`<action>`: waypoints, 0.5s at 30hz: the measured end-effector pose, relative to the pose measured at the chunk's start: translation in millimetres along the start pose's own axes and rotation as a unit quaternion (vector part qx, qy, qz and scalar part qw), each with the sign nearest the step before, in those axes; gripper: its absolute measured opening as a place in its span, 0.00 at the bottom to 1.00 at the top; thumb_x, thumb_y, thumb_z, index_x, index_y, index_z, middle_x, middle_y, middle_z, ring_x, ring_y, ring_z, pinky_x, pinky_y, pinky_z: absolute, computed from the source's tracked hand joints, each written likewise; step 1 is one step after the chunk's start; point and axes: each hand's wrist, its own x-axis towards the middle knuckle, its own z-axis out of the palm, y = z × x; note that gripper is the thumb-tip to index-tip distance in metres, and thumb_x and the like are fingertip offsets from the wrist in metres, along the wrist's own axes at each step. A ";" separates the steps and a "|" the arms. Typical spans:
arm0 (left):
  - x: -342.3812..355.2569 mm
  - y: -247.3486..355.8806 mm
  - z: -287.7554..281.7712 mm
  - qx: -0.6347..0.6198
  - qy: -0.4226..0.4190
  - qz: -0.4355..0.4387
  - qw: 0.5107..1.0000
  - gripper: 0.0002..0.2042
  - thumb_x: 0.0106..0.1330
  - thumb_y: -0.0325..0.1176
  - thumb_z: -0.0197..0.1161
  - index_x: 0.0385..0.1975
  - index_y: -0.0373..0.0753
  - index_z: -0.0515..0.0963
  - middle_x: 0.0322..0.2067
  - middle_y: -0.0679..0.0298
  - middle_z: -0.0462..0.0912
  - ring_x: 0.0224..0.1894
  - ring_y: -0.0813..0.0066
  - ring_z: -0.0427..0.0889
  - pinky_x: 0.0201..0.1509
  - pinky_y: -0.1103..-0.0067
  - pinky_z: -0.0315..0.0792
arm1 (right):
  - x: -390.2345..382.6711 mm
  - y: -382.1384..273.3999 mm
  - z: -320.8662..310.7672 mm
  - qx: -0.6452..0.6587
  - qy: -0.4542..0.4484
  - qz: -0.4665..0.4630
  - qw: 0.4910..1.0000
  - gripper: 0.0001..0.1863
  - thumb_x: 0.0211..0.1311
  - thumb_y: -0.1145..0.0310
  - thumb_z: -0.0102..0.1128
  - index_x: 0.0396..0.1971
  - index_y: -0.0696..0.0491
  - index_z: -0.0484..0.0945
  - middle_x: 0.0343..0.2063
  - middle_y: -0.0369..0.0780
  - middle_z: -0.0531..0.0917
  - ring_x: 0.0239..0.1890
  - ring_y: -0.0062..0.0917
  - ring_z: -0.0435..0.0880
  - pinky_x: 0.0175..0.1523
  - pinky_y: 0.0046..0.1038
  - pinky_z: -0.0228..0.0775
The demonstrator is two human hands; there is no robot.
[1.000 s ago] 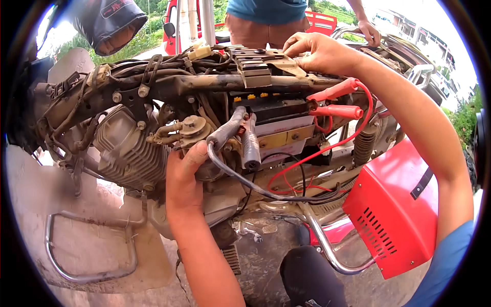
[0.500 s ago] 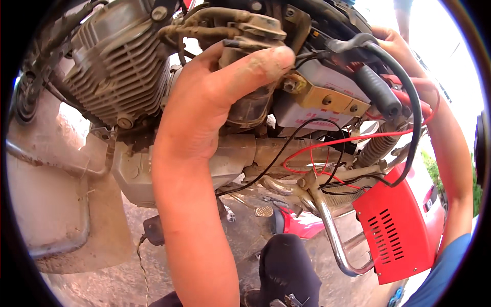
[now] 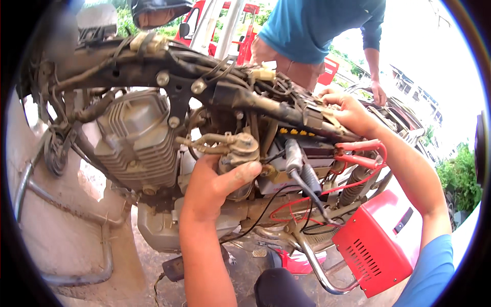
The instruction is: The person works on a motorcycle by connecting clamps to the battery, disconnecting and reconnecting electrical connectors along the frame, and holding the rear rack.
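1. Carburetor (image 3: 244, 146): below motorcycle frame (image 3: 261, 106) lower edge, right of finned cylinder (image 3: 135, 143).
2. Left hand (image 3: 208, 188) grasping carburetor.
3. Right hand (image 3: 350, 113) on frame's upper edge, grip unclear.
4. Battery (image 3: 317, 146) right of carburetor; red clamps (image 3: 362, 161) beside it.

The carburettor (image 3: 242, 148) sits between the engine (image 3: 134, 143) and the battery (image 3: 318, 147) (the box (image 3: 379, 240) lies lower, farther right).
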 end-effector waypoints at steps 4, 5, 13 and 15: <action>-4.8 -0.1 -0.3 -0.006 0.022 -0.003 1.000 0.26 0.54 0.39 0.79 0.53 0.35 0.82 0.46 0.67 0.84 0.47 0.77 0.80 0.55 0.79 0.72 | 2.6 -6.6 0.6 -0.042 0.010 -0.014 0.999 0.07 0.54 0.79 0.58 0.34 0.61 0.79 0.45 0.42 0.81 0.53 0.32 0.77 0.64 0.33 0.64; -4.8 -0.4 0.3 -0.010 0.028 -0.002 1.000 0.28 0.54 0.39 0.79 0.53 0.34 0.81 0.47 0.66 0.84 0.48 0.77 0.80 0.56 0.78 0.72 | 4.2 -0.4 0.2 -0.029 0.005 -0.012 0.999 0.05 0.56 0.78 0.60 0.33 0.61 0.79 0.44 0.42 0.81 0.52 0.31 0.77 0.64 0.33 0.65; -3.4 2.8 3.9 -0.001 0.041 0.010 0.999 0.32 0.52 0.41 0.81 0.55 0.31 0.80 0.50 0.63 0.84 0.50 0.74 0.81 0.60 0.76 0.72 | 5.2 2.2 0.0 -0.053 0.033 -0.030 0.998 0.08 0.60 0.71 0.67 0.36 0.60 0.85 0.40 0.42 0.83 0.48 0.31 0.80 0.58 0.33 0.69; -3.2 4.2 4.7 -0.001 0.047 0.007 0.999 0.32 0.52 0.42 0.81 0.55 0.31 0.79 0.49 0.63 0.84 0.50 0.74 0.82 0.59 0.76 0.72 | 3.9 1.3 -0.6 0.004 0.023 0.023 0.999 0.09 0.60 0.71 0.67 0.37 0.59 0.87 0.39 0.42 0.84 0.46 0.31 0.81 0.56 0.33 0.71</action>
